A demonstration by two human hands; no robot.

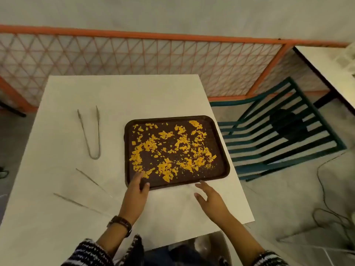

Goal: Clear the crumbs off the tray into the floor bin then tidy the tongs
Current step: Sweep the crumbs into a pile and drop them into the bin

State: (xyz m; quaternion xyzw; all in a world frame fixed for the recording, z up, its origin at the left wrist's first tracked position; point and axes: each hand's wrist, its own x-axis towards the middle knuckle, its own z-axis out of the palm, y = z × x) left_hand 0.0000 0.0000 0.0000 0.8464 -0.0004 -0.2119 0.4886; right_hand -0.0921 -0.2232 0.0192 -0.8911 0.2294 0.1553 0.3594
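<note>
A dark brown tray (221,169) lies on the right half of a white table (57,198), scattered with several orange-yellow crumbs (172,146). Metal tongs (92,135) lie to the left of the tray, their open ends pointing away from me. My left hand (137,191) rests on the tray's near left corner, fingers over the rim and thumb at its edge. My right hand (209,200) hovers open just in front of the tray's near edge, touching nothing. No floor bin can be made out for certain.
A teal slatted chair (278,135) stands right of the table. An orange lattice railing (153,58) runs behind it. Another white table (330,68) is at the far right. Cables (324,189) trail on the floor. A dark shape (192,250) sits below the near table edge.
</note>
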